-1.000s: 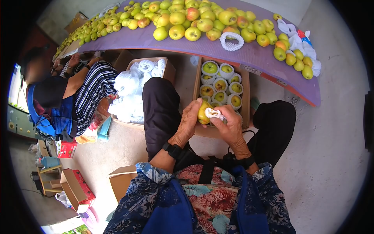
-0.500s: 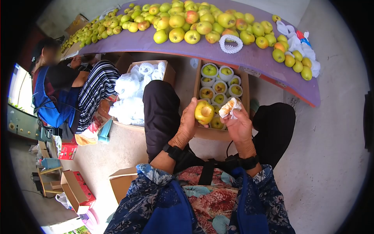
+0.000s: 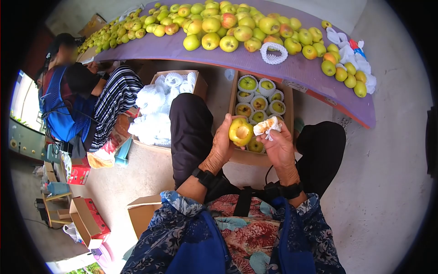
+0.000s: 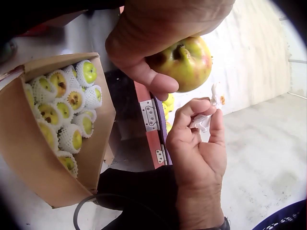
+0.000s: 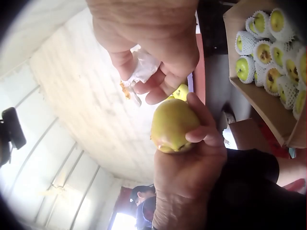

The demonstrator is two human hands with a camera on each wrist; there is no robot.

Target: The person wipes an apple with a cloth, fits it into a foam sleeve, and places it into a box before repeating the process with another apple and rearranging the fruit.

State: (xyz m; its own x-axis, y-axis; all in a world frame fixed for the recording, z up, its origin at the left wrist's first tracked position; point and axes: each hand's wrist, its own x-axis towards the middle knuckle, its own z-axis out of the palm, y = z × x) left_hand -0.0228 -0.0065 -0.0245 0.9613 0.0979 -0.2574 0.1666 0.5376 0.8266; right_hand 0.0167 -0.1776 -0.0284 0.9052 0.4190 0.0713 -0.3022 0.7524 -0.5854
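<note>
My left hand (image 3: 222, 139) grips a yellow-green apple (image 3: 239, 131) above the front of an apple box. A pale round patch marks the apple's side facing the head camera. In the left wrist view, the stem end of this apple shows beyond the curled fingers. Just to the right, my right hand (image 3: 280, 150) pinches a crumpled white tissue (image 3: 268, 126) with orange-brown stains. A small gap lies between tissue and apple. The right wrist view shows the tissue (image 5: 145, 66) between thumb and fingers, over the apple.
Below the hands, a cardboard box (image 3: 233, 98) holds apples in white foam nets. A purple-topped table (image 3: 196, 58) bears many loose apples and one foam net (image 3: 274, 53). Left of my knee stands a box of foam nets (image 3: 157, 107). Another person (image 3: 75, 91) sits at left.
My right hand has drawn the tissue off the apple to the right, and its stained side now shows. The apple's pale patch has come into view. The seated person has straightened up.
</note>
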